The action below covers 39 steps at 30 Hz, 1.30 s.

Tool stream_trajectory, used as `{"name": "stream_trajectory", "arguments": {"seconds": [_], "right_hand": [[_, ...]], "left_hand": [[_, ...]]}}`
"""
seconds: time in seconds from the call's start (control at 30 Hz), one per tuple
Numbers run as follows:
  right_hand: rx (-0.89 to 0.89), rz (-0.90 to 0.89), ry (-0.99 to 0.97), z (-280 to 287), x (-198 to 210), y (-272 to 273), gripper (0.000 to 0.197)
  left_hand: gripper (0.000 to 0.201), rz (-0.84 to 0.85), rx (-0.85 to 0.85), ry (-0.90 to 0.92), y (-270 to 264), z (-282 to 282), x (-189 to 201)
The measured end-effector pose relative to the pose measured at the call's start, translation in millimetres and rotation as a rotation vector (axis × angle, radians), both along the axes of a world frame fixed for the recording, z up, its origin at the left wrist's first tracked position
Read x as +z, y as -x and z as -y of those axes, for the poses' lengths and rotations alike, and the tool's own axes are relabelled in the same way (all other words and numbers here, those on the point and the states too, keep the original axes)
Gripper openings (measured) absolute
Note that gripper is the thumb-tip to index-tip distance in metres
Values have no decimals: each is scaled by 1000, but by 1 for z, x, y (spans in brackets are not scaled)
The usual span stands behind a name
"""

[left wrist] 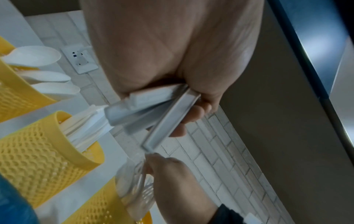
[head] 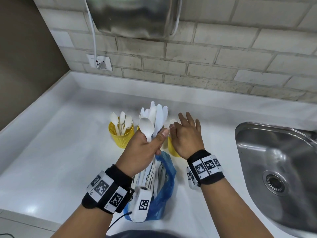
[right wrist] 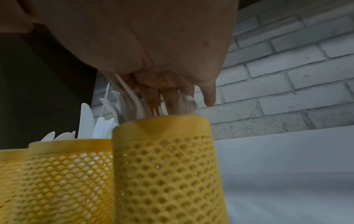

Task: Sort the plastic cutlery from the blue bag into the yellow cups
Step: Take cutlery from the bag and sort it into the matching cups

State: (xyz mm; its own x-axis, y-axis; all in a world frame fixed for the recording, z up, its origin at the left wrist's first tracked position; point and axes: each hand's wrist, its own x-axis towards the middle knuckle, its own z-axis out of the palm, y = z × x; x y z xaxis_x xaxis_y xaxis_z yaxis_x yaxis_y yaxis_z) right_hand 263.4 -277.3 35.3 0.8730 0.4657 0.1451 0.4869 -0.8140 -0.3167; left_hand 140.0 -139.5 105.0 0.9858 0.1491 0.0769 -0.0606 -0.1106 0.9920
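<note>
My left hand (head: 154,136) grips a bundle of white plastic cutlery (head: 155,117), a spoon and several knives, upright above the blue bag (head: 164,184); the handles show in its fist (left wrist: 138,112). More cutlery sticks out of the bag. Three yellow mesh cups stand behind it: the left cup (head: 121,136) holds spoons, the middle cup (left wrist: 38,153) holds knives, the right cup (right wrist: 166,159) holds forks (right wrist: 130,104). My right hand (head: 178,124) hovers over the right cup, fingers straight and spread, thumb against the fork tops. The forks are blurred.
A steel sink (head: 274,160) is sunk into the white counter (head: 60,143) at the right. A brick wall runs behind, with a socket (head: 100,62) and a metal appliance (head: 133,16) hanging above.
</note>
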Motion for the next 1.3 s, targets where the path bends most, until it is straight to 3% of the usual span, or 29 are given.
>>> {"name": "stream_trajectory", "arguments": {"seconds": [0.1, 0.27, 0.33, 0.53, 0.73, 0.97, 1.1, 1.2, 1.3], "right_hand": [[4, -35, -109, 2, 13, 7, 73], [107, 36, -906, 8, 57, 35, 30], [209, 68, -1070, 12, 76, 50, 23], [287, 98, -1030, 17, 91, 57, 5], [236, -106, -1290, 19, 98, 56, 2], [289, -143, -1123, 21, 99, 57, 12], [220, -131, -1324, 25, 106, 58, 14], [180, -161, -1570, 31, 118, 56, 19], [65, -120, -1782, 39, 132, 56, 17]], "left_hand": [[21, 57, -13, -24, 0, -1, -1], [47, 107, -27, -12, -3, -3, -7], [48, 101, -32, -13, -4, -3, -7], [43, 79, -42, -57, -4, 0, -9], [42, 45, -46, -46, -1, -2, -9], [33, 23, -31, -63, 1, -3, -7], [32, 38, -34, -108, 3, -3, -6], [22, 45, -33, -137, 4, -2, -5], [26, 58, -32, -149, 4, -1, -4]]}}
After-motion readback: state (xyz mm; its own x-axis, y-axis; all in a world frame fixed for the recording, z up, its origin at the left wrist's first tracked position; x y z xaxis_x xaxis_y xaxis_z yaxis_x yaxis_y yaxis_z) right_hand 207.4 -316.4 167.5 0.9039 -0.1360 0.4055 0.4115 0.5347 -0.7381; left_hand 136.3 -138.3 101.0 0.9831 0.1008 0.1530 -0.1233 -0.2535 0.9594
